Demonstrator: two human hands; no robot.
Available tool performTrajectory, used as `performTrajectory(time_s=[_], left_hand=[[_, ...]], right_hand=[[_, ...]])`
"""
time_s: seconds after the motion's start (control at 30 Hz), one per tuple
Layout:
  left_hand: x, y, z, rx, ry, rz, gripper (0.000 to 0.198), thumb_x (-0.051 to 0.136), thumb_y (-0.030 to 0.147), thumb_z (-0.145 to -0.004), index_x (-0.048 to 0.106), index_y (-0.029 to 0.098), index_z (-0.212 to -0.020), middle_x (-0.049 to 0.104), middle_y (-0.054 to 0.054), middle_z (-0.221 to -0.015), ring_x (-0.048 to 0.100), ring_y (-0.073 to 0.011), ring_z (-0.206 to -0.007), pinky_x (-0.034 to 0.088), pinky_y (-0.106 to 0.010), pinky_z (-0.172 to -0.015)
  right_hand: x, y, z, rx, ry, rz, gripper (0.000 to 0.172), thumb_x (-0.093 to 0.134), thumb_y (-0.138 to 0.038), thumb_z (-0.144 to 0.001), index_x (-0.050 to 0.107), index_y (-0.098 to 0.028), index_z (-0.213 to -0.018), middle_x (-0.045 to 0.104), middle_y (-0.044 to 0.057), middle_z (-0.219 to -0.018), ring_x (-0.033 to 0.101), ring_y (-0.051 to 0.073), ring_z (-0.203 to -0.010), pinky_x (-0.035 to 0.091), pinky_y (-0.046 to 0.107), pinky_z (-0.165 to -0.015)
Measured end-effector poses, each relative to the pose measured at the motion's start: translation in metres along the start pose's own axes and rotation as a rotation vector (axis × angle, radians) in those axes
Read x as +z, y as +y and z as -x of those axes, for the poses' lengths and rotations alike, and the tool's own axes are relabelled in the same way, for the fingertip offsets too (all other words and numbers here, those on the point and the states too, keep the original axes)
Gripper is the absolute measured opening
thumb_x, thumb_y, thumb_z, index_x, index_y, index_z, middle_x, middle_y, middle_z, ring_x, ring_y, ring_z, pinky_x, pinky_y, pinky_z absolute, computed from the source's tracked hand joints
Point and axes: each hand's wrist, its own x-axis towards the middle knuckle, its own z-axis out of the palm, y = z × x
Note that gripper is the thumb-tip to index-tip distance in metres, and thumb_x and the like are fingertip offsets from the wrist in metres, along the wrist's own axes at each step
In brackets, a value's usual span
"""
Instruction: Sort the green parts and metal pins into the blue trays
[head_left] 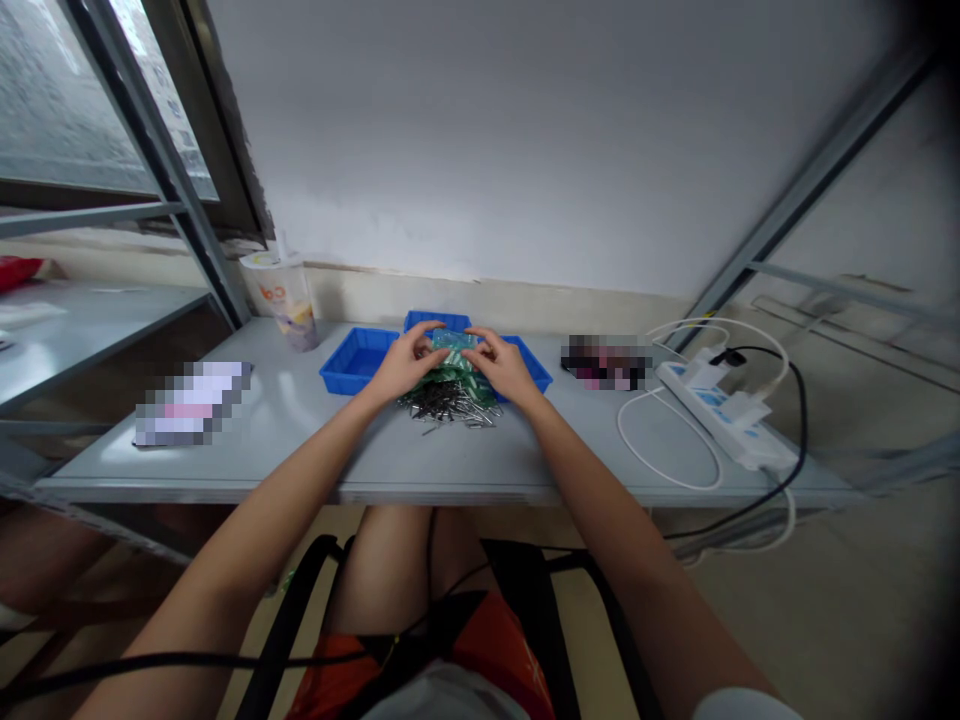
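Between my two hands is a small green see-through plastic bag [453, 345]. My left hand [409, 362] pinches its left side, and my right hand [502, 362] pinches its right side, fingers and thumbs closed on the film. Directly below lies a loose heap of thin metal pieces [450, 403], like pins or small nails; their exact kind is too small to tell. Blue plastic trays stand around the hands: a left tray [349, 372], a back tray [436, 319] and a right tray [536, 368], partly hidden by my right hand.
A lidded drink cup [289, 305] stands at the back left of the grey table [450, 465]. A blurred-out phone-like object [193, 403] lies at left, another pixelated object [606, 362] at right. A white power strip [727, 415] with plugs and looping cables occupies the right end.
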Motion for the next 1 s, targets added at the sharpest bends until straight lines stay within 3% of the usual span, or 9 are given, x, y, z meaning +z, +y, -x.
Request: performTrajectory(time_s=[0.17, 0.5, 0.73, 0.9, 1.0], left_hand=[[0.0006, 0.0014, 0.0001, 0.009, -0.003, -0.03, 0.025, 0.057, 0.033, -0.082, 0.061, 0.017, -0.101, 0.049, 0.002, -0.061, 0.044, -0.0096, -0.055, 0.036, -0.022, -0.052], [0.0014, 0.0006, -0.0002, -0.011, 0.002, 0.018, 0.018, 0.058, 0.028, -0.081, 0.061, 0.016, -0.094, 0.053, 0.002, -0.061, 0.049, -0.0104, -0.056, 0.04, -0.023, -0.054], [0.0003, 0.0085, 0.0002, -0.08, -0.021, 0.104, 0.03, 0.059, 0.031, -0.079, 0.058, 0.015, -0.105, 0.053, 0.004, -0.058, 0.049, -0.01, -0.053, 0.043, -0.023, -0.054], [0.0002, 0.0054, -0.0016, -0.107, 0.018, 0.145, 0.027, 0.061, 0.035, -0.077, 0.061, 0.014, -0.095, 0.062, 0.001, -0.066, 0.054, -0.0107, -0.057, 0.046, -0.023, -0.057], [0.0005, 0.0019, -0.0034, -0.096, 0.094, 0.161, 0.024, 0.062, 0.034, -0.076, 0.06, 0.014, -0.089, 0.062, 0.001, -0.065, 0.054, -0.0104, -0.056, 0.045, -0.023, -0.057]], right_hand=[[-0.0014, -0.0005, -0.0005, 0.015, 0.007, 0.027, 0.029, 0.051, -0.042, -0.083, 0.061, -0.022, -0.102, 0.054, -0.004, -0.06, 0.05, 0.012, -0.057, 0.04, 0.023, -0.058], [0.0001, 0.0006, -0.0006, -0.009, 0.023, 0.002, 0.026, 0.048, -0.039, -0.085, 0.061, -0.023, -0.102, 0.055, -0.004, -0.06, 0.053, 0.012, -0.056, 0.041, 0.023, -0.059], [-0.0005, 0.0008, -0.0007, 0.007, 0.04, -0.003, 0.025, 0.048, -0.038, -0.085, 0.06, -0.022, -0.099, 0.054, -0.004, -0.059, 0.052, 0.012, -0.056, 0.041, 0.024, -0.06], [0.0013, 0.0038, -0.0017, -0.012, 0.086, -0.003, 0.026, 0.047, -0.04, -0.086, 0.058, -0.021, -0.102, 0.053, -0.004, -0.061, 0.053, 0.013, -0.058, 0.042, 0.024, -0.062], [0.0019, 0.0053, -0.0027, -0.008, 0.186, 0.071, 0.025, 0.053, -0.039, -0.083, 0.056, -0.021, -0.1, 0.055, -0.003, -0.066, 0.053, 0.013, -0.061, 0.042, 0.024, -0.062]])
